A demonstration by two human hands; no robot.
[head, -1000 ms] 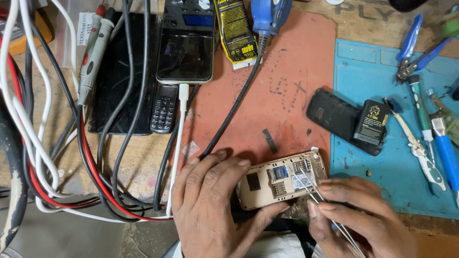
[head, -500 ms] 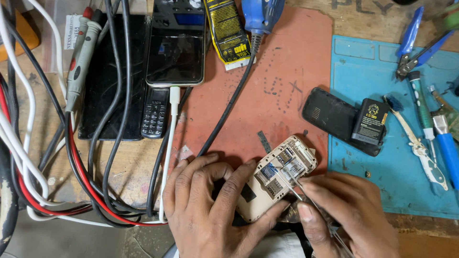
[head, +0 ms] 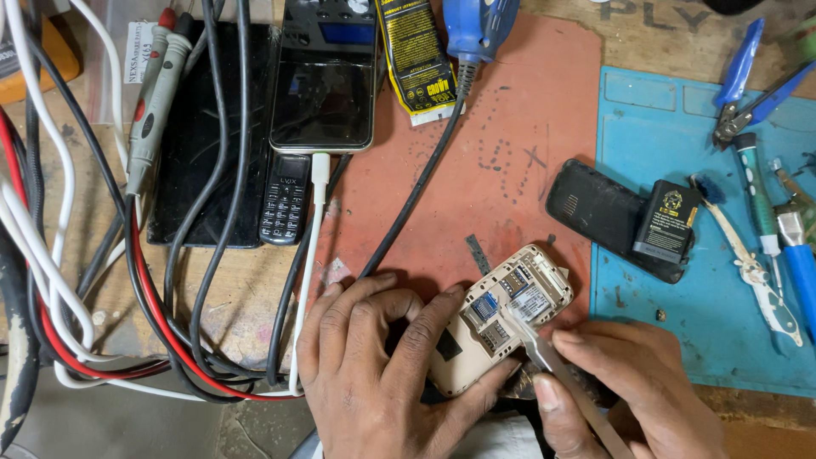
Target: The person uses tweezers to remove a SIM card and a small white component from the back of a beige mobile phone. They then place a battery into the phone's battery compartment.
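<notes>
My left hand (head: 374, 365) grips a small beige phone (head: 501, 319) with its back off, card slots and circuit board showing, tilted up to the right over the reddish mat (head: 510, 144). My right hand (head: 629, 391) holds metal tweezers (head: 552, 357) whose tips rest on the phone's open back near the slots. The phone's black back cover (head: 595, 212) and black battery (head: 667, 223) lie to the upper right, at the edge of the blue mat (head: 671, 297).
A smartphone (head: 327, 85) on a white cable, a small black keypad phone (head: 285, 200), multimeter probes (head: 157, 93) and tangled wires (head: 127, 280) fill the left. Blue-handled pliers (head: 748, 85), screwdrivers (head: 761, 204) and a brush lie at right. A yellow packet (head: 412, 51) and a blue tool sit at the top.
The beige phone has been turned from lying flat to tilted up toward the right. The tweezers' tips stay on its open back. My view has drifted slightly.
</notes>
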